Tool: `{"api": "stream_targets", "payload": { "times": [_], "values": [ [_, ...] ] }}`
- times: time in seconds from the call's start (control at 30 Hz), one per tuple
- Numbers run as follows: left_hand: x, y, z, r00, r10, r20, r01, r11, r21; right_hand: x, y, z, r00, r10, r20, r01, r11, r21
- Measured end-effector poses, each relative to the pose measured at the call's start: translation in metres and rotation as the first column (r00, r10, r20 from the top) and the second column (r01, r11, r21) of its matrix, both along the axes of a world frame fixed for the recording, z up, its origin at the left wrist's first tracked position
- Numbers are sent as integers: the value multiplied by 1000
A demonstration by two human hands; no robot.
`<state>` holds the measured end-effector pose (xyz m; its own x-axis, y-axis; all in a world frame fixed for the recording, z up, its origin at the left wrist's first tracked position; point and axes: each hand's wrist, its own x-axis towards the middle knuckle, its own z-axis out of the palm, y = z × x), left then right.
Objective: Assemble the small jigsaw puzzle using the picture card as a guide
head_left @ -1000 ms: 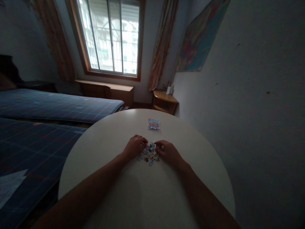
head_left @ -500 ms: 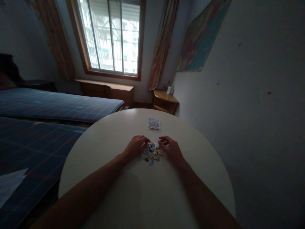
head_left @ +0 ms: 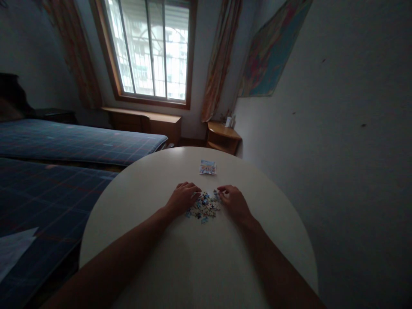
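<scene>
Reaching farther to the right than one second ago, the person's right hand (head_left: 234,201) is now uncovering more of the right edge of the pile of jigsaw pieces (head_left: 203,208); the left hand (head_left: 183,197) is keeping nearly the same place; around them, a pale wall (head_left: 337,171) is filling the right side of the view; a farther mattress (head_left: 71,135) and a nearer mattress (head_left: 64,193), both dark blue and plaid, are lying on the left; a wood-framed window (head_left: 148,56) is letting in daylight at the back; a round white table (head_left: 193,257) is standing in the middle, both forearms reaching over it; patterned curtains (head_left: 220,60) are hanging on either side of the window; a wooden desk (head_left: 164,124) is standing below it, and a coloured poster (head_left: 270,56) is hanging on the wall above a small corner cabinet (head_left: 223,130); white paper (head_left: 14,246) is lying on the nearer mattress; the left hand is curving its fingers beside the upper left of the pile, though whether it is pinching anything one cannot tell; the right hand is bending thumb and fingers close together at a small piece (head_left: 215,194) on the upper right, whether gripping it or merely touching it one cannot tell; the pile is lying loosely spread between the hands; a square picture packet (head_left: 207,167) is lying just beyond it.
</scene>
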<state>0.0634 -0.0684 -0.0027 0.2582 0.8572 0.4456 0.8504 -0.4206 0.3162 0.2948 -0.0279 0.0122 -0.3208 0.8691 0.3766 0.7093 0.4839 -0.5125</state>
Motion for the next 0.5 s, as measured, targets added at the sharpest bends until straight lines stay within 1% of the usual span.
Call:
{"api": "stream_targets", "payload": {
  "times": [0.13,0.23,0.37,0.5],
  "values": [
    [6,-7,1,987,-159,-24,158,987,-12,-13,-11,3,983,176,58,-178,984,22],
    [8,-10,3,974,-224,-37,223,974,-30,-15,-14,2,966,230,117,-234,972,20],
    [7,-10,5,976,-215,-31,214,976,-33,-11,-12,3,965,221,142,-224,975,8],
    [5,-8,5,987,-157,-19,157,987,-17,-10,-12,5,967,213,138,-215,977,0]
  ]
}}
